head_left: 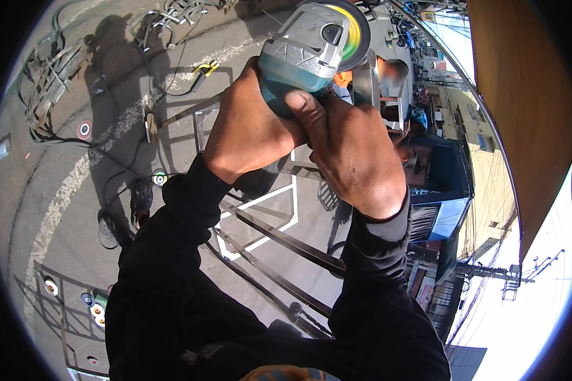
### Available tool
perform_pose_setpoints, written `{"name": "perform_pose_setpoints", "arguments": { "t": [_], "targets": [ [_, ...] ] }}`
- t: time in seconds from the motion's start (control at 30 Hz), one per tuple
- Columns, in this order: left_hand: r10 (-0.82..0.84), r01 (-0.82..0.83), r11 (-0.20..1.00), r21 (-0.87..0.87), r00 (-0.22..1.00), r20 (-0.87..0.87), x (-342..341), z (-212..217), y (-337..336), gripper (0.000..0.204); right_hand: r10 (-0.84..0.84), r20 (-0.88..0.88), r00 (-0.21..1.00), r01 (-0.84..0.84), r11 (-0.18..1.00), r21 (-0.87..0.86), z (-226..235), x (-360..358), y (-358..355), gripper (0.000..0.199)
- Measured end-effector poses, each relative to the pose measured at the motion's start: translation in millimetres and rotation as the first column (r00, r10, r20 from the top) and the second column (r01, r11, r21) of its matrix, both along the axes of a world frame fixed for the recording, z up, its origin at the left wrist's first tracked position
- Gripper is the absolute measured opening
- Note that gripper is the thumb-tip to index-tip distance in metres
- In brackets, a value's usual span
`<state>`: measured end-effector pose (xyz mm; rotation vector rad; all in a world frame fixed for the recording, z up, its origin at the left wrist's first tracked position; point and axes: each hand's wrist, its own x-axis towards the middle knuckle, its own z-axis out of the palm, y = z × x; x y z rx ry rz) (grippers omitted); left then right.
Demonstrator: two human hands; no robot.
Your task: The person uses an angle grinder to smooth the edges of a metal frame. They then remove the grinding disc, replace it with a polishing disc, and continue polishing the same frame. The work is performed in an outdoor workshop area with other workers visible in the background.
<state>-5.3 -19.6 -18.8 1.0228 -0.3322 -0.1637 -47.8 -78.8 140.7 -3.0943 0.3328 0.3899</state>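
An angle grinder (299, 47) with a silver gear head and a teal body is raised in front of me at the top of the view. Its disc (357, 32), dark-edged with yellow and green rings, faces right. My left hand (251, 127) is wrapped round the teal body from the left. Against it from the right presses my right hand (359, 152), closed on the same tool with its thumb lying over the body. The grinder's rear end is hidden behind my hands. Both my forearms are in black sleeves.
Long metal bars (279, 257) and a white metal frame (294, 203) stand beneath my arms. Tangled cables (44, 108) and a yellow-black clamp (203, 73) lie on the pavement at left. Loose discs (84, 129) are scattered there. A person (393, 73) is beyond the grinder.
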Motion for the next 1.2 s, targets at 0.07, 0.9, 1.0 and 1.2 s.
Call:
{"name": "perform_pose_setpoints", "arguments": {
  "t": [0.07,0.9,1.0,1.2],
  "targets": [
    [-0.003,0.003,1.0,-0.001,1.0,0.002,0,-1,0,0.063,-0.047,-0.01,0.999,0.048,0.997,0.056,1,0,1,0.048],
    [0.115,-0.12,0.992,0.031,0.983,0.143,1,-11,-9,0.072,0.0,-0.005,1.0,0.0,0.999,0.052,0,-4,-3,0.05],
    [0.091,-0.09,0.996,-0.011,0.991,0.101,1,-9,-10,0.072,0.079,0.074,0.994,-0.082,0.996,0.034,-3,-3,-5,0.051],
    [0.089,-0.095,0.995,0.045,0.989,0.121,1,-6,-5,0.072,0.068,0.048,0.996,-0.07,0.997,0.023,-2,-4,-5,0.05]
  ]
}}
